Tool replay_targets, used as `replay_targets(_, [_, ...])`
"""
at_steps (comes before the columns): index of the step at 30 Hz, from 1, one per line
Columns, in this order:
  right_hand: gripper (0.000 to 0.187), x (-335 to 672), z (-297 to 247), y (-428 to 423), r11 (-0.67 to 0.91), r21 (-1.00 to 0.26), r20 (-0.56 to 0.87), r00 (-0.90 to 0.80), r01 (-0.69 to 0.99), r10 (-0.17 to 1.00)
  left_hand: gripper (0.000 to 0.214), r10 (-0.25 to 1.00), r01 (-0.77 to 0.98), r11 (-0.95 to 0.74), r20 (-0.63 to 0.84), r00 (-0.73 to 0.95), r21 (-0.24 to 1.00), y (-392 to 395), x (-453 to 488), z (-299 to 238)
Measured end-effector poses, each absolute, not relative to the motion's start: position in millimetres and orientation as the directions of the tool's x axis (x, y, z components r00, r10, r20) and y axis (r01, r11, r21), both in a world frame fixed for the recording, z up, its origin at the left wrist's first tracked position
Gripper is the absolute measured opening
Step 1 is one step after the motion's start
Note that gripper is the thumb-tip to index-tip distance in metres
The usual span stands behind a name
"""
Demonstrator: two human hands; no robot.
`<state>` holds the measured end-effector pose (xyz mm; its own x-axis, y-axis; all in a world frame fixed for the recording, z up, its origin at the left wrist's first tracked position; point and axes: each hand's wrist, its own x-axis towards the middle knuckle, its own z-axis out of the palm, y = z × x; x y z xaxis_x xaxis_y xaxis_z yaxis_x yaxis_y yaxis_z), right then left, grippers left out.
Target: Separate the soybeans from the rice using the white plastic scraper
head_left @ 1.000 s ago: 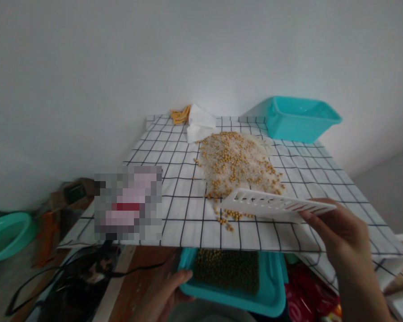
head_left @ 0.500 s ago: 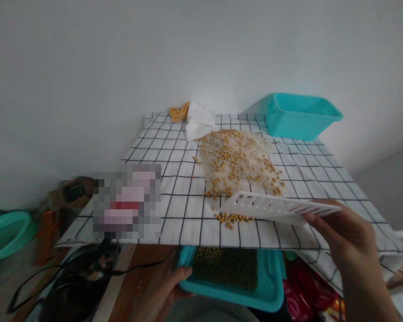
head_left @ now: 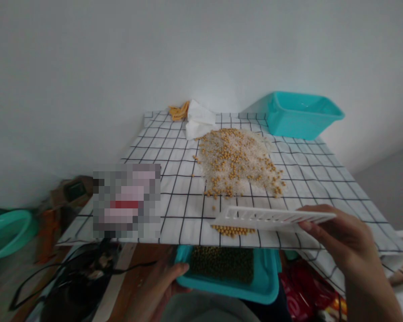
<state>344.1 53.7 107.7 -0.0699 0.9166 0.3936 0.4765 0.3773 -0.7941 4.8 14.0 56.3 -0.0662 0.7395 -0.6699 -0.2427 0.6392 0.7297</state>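
My right hand [head_left: 339, 241] grips the end of a flat white slotted plastic piece [head_left: 268, 217] that stands on edge on the checked tablecloth [head_left: 174, 188]. A small row of yellow beans [head_left: 233, 231] lies against its near side, close to the table's front edge. Behind it spreads a pile of white rice mixed with yellow beans [head_left: 237, 161]. My left hand [head_left: 164, 284] holds the rim of a teal tray [head_left: 228, 277] below the table edge; dark green beans fill the tray.
A teal tub [head_left: 302, 114] stands at the back right corner. A white tissue [head_left: 198, 120] and an orange scrap [head_left: 179, 112] lie at the back. A blurred patch covers the left front of the table. A teal basin [head_left: 6, 232] and black cables [head_left: 74, 273] sit lower left.
The white slotted piece has slid toward the front edge, pushing the yellow beans along with it. The teal tray has shifted slightly left under the edge.
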Motion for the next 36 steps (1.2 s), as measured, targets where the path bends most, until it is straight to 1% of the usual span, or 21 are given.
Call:
replay_targets(3, [0.016,352.8,98.7,49.3,0.378,-0.809,0.405,-0.040,0.450,0.913,0.005,0.732,-0.271,0.637,-0.677,-0.077,0.721,14.6,6.3,58.7])
replay_targets(8, [0.023,355.5,91.4,50.9,0.273,-0.875,0.351,0.136,0.399,0.926,0.003,0.731,-0.304,0.636,-0.680,-0.057,0.709,12.9,11.1,55.1])
replay_targets(11, [0.022,349.5,95.6,54.4,0.238,-0.899,0.310,0.149,0.369,0.939,0.004,0.716,-0.320,0.656,-0.698,-0.021,0.683,12.2,13.5,54.4])
replay_targets(14, [0.020,342.5,101.1,57.1,0.202,-0.902,0.280,0.160,0.382,0.947,0.004,0.719,-0.331,0.641,-0.693,-0.056,0.692,13.1,14.8,59.5])
replay_targets(17, [0.016,337.7,104.2,59.1,0.205,-0.886,0.311,0.205,0.417,0.928,0.009,0.723,-0.330,0.621,-0.682,-0.111,0.711,14.6,15.9,66.7])
replay_targets(19, [0.013,336.0,105.2,60.0,0.207,-0.877,0.325,0.216,0.433,0.921,0.011,0.739,-0.334,0.607,-0.667,-0.095,0.721,14.9,16.6,68.3])
replay_targets(21, [0.013,335.2,105.5,60.4,0.211,-0.876,0.326,0.209,0.434,0.922,0.008,0.748,-0.345,0.601,-0.660,-0.077,0.721,14.3,16.7,65.1])
replay_targets(23, [0.014,335.1,105.2,60.2,0.198,-0.881,0.316,0.225,0.430,0.922,0.018,0.736,-0.366,0.609,-0.673,-0.071,0.704,12.9,15.9,58.4])
replay_targets(24, [0.015,335.2,105.0,59.8,0.184,-0.887,0.307,0.243,0.424,0.920,0.019,0.726,-0.368,0.622,-0.685,-0.060,0.692,12.0,15.2,54.7])
replay_targets(27, [0.018,334.7,104.3,58.4,0.146,-0.918,0.272,0.318,0.368,0.908,0.012,0.723,-0.355,0.635,-0.689,-0.038,0.686,9.9,12.6,47.8])
replay_targets(30, [0.017,332.7,104.6,58.2,0.179,-0.928,0.280,0.292,0.328,0.915,0.008,0.736,-0.343,0.620,-0.675,-0.058,0.706,9.2,10.9,49.5])
replay_targets(33, [0.017,330.0,104.9,60.3,0.201,-0.911,0.295,0.227,0.361,0.928,0.004,0.745,-0.333,0.613,-0.665,-0.058,0.716,10.0,11.1,53.1])
replay_targets(36, [0.016,327.7,104.5,63.3,0.228,-0.891,0.337,0.234,0.393,0.912,0.007,0.745,-0.322,0.615,-0.664,-0.062,0.720,11.2,12.4,53.0])
